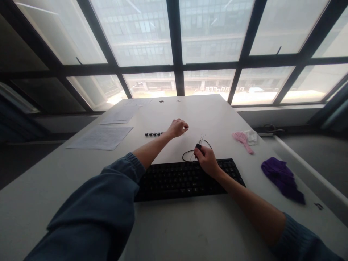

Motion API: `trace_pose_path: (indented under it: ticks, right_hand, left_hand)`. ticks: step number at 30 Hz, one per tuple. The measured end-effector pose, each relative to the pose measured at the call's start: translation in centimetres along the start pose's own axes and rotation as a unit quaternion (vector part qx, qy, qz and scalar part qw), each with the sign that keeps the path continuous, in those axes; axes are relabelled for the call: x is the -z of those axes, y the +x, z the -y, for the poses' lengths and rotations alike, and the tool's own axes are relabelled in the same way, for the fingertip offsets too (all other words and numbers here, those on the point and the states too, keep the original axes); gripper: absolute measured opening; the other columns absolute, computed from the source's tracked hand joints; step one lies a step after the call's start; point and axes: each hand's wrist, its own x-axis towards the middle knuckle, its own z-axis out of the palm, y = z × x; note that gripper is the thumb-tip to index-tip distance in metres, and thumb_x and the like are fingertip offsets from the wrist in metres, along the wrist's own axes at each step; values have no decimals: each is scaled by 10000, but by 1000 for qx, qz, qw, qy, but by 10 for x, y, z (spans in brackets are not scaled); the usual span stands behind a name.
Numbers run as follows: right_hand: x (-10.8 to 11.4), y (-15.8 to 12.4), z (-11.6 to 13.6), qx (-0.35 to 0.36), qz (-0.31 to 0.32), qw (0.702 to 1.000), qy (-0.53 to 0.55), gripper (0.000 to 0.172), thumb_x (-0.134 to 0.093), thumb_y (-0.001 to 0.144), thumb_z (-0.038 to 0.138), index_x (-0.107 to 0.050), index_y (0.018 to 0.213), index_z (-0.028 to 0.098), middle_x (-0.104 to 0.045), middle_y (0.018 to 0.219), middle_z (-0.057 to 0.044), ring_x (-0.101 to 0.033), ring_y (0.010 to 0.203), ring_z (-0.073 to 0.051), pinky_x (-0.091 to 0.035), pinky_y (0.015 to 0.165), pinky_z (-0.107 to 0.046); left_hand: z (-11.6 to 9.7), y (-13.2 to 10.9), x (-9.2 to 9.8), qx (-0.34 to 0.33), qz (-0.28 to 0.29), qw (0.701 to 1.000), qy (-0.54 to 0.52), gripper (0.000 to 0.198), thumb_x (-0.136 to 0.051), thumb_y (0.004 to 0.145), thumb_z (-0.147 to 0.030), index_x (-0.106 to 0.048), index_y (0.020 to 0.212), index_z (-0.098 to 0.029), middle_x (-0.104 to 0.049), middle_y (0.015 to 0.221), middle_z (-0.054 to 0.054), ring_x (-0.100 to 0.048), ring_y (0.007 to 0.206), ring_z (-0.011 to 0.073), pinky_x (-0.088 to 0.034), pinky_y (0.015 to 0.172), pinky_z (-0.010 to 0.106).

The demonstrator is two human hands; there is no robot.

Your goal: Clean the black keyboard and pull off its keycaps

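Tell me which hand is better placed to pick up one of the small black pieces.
The left hand, probably: it is close beside the small black pieces, while the right hand is farther off, by the keyboard, and grips a small dark object.

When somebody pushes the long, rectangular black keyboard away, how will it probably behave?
The black keyboard would probably stay stiff, since its edges look straight. Lying flat, it seems unlikely to roll or tip. It might nudge the thin black cable looped at its far edge.
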Motion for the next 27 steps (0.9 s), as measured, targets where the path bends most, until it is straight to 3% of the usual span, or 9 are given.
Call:
trace_pose_path:
  ticks: [5, 11, 15, 22, 27]
  right_hand:
    - [0, 0, 2, -4, 4, 1000, 7, 318, -544, 941, 406, -634, 745, 172, -648, 670, -30, -579, 597, -148, -433, 562, -256]
    - [1, 0, 4, 6, 4, 1000, 3, 314, -546, 940, 397, -634, 738, 174, -639, 658, -23, -577, 592, -148, -429, 568, -261]
    - [0, 1, 4, 9, 3, 1000, -1, 315, -548, 940, 393, -632, 726, 178, -635, 654, -22, -576, 595, -149, -429, 568, -260]
    - [2, 0, 6, 2, 5, 1000, 1, 318, -546, 939, 404, -630, 732, 178, -639, 666, -25, -574, 587, -148, -429, 553, -258]
    - [1, 1, 3, 3, 2, 1000, 7, 322, -542, 940, 403, -627, 729, 176, -635, 661, -25, -567, 587, -146, -422, 550, -256]
  left_hand:
    - [15, 11, -19, -2, 36, 999, 10, 181, -645, 862, -260, -763, 991, -212, -753, 1070, 79, -553, 1132, 298, -339, 1033, 476]
    - [23, 12, -28, 1, 59, 998, 5, 463, -663, 837, -277, -630, 1295, -214, -766, 1035, 68, -546, 1162, 299, -316, 1045, 466]
    - [24, 8, -30, 19, 57, 998, 2, 541, -661, 830, -281, -570, 1354, -185, -758, 1078, 78, -539, 1167, 294, -318, 1042, 451]
    - [21, 4, -24, 39, 51, 998, -13, 593, -702, 801, -279, -541, 1370, -230, -743, 1133, 55, -530, 1183, 291, -351, 1029, 431]
    - [8, -9, -3, 33, 12, 999, -17, 563, -682, 856, -336, -528, 1384, -215, -692, 1233, 70, -522, 1199, 286, -376, 1021, 435]
